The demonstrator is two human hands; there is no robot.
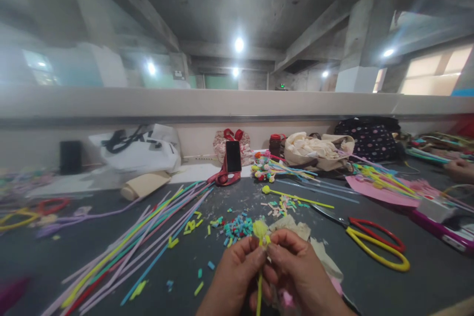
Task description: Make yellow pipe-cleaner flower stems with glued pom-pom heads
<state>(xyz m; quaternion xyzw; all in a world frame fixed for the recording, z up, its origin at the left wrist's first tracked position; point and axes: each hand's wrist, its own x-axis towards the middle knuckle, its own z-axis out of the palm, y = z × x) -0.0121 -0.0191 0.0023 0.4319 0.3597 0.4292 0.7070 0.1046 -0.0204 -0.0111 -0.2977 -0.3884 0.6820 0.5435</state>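
Observation:
My left hand (239, 269) and my right hand (298, 264) meet low in the middle of the view. Both are closed, pinching a yellow pipe-cleaner flower (259, 228) just under its rounded head. Its yellow stem (259, 289) hangs down between the palms. Beyond my fingers lies a heap of small blue and teal cut pieces (239, 226). A crumpled pale cloth (292, 226) sits behind my right hand. Further back, another yellow flower on a stem (296, 196) rests on the dark table.
Long coloured pipe cleaners (137, 242) spread over the left. Scissors (377, 242) with red and yellow handles lie right. A phone (233, 157) stands upright at the back, near finished flowers (264, 168) and a cloth bag (318, 150). Another person's hand (459, 170) shows at far right.

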